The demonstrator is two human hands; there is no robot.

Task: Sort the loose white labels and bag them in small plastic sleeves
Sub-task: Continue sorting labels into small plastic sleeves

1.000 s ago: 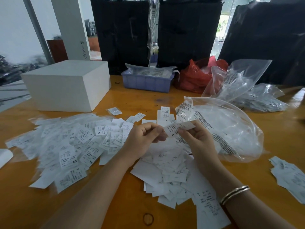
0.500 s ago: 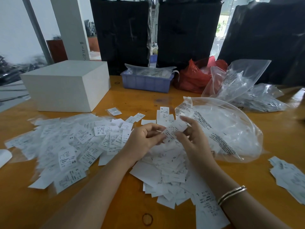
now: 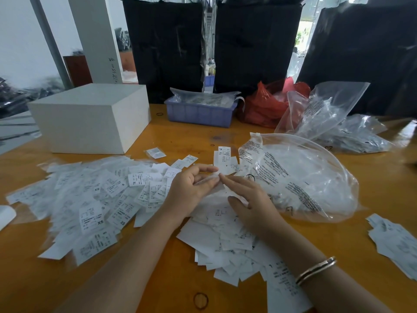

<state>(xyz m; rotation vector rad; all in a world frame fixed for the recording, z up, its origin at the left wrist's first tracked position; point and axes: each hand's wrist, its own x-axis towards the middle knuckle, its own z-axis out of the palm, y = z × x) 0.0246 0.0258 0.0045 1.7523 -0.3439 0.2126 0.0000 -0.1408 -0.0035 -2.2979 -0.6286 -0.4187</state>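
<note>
Left to right: bagged labels spread at left; my left hand curls round what looks like a small clear sleeve, blurred; my right hand, fingers straight, touches its mouth; loose labels lie beneath. I would hold the mouth open, then slide one size in squarely.
</note>
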